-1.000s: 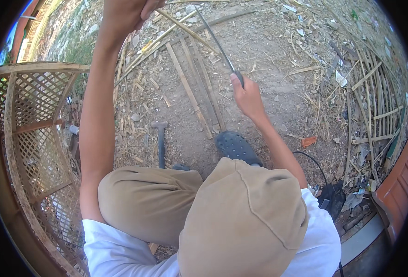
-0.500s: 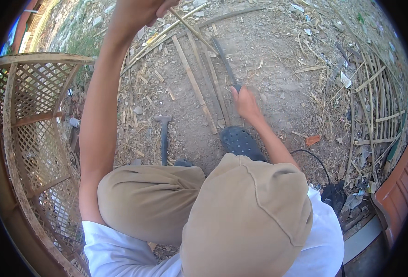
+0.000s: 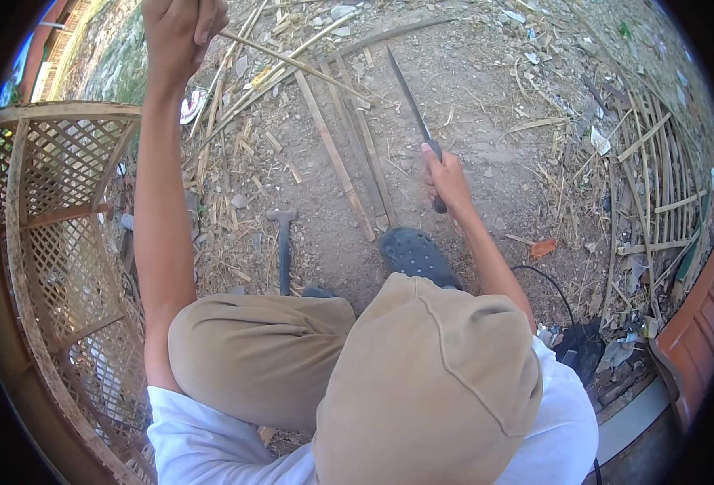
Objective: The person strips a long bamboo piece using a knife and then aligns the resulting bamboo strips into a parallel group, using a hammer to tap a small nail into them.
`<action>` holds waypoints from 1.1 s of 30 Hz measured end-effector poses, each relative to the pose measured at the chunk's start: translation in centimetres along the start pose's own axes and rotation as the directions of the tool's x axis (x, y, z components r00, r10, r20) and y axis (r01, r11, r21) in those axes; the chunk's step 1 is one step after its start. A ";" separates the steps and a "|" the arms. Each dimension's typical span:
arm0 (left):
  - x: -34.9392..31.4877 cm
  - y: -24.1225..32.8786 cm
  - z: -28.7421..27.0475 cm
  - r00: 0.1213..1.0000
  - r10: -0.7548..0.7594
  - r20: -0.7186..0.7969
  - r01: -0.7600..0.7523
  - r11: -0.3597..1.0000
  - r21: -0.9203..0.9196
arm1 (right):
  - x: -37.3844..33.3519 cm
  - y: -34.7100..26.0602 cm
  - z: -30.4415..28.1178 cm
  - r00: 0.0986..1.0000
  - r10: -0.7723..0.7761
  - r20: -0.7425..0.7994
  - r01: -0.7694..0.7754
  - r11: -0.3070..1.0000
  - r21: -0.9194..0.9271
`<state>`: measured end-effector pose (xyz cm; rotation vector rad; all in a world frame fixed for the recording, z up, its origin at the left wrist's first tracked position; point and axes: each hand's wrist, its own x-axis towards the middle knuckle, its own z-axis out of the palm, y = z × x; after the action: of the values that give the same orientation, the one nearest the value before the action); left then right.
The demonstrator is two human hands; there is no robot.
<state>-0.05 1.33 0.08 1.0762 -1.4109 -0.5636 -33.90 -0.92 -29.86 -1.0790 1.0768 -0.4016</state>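
Observation:
High at the upper left, my left hand [image 3: 185, 32] is closed around the end of a thin bamboo strip [image 3: 296, 65], which slants down to the right over the ground. My right hand [image 3: 449, 179] grips the dark handle of a long-bladed knife [image 3: 409, 93], right of the strip's far end. The blade points up and away, apart from the strip. Below both, narrow wooden slats [image 3: 331, 145] lie on the dirt, their near ends by the dark clog [image 3: 416, 255] on my foot.
A hammer [image 3: 283, 250] lies left of the slats. A curved lattice frame [image 3: 70, 186] stands along the left. Bamboo strips [image 3: 656, 178] are bundled at the right, near an orange-brown panel [image 3: 692, 331]. A black cable [image 3: 563, 291] runs beside my right arm.
My left hand has moved left, drawing the bamboo strip with it. The knife has shifted slightly right and down, away from the strip, and more of its handle shows.

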 end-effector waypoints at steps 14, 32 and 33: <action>-4.5 8.1 -4.7 0.871 0.140 -0.472 -0.145 0.989 0.025 | -10.4 1.0 -14.6 0.845 -0.367 -0.388 -0.243 0.383 -0.891; 0.5 15.9 3.4 0.906 0.116 -0.408 -0.093 0.993 0.075 | -9.9 -26.6 11.3 0.389 -0.664 0.639 0.920 0.246 -0.304; 1.2 15.4 3.0 0.901 0.067 -0.429 -0.051 0.997 0.050 | -9.1 -26.6 12.3 0.408 -0.618 0.672 0.910 0.332 -0.247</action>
<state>-6.93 6.54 13.23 1.1036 -1.0618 -0.2324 -21.79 -0.41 -1.62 -2.1862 0.0715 -0.5544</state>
